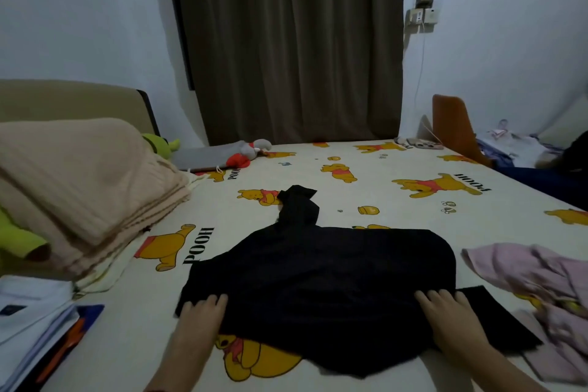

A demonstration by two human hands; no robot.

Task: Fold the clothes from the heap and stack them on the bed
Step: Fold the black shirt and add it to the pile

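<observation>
Black garment [321,267] spread mid-bed [397,200], one sleeve trailing toward 12 o'clock, another out at 3. Left hand [203,312] flat at its 8 o'clock edge, right hand [445,312] flat at 4 — fingers straight, slightly spread, pressing, not gripping. Best smoothed outward first, sleeves drawn in over the body, then edges matched before creasing. Pink clothes [534,277] heaped at 3 — kept apart from the fold.
</observation>
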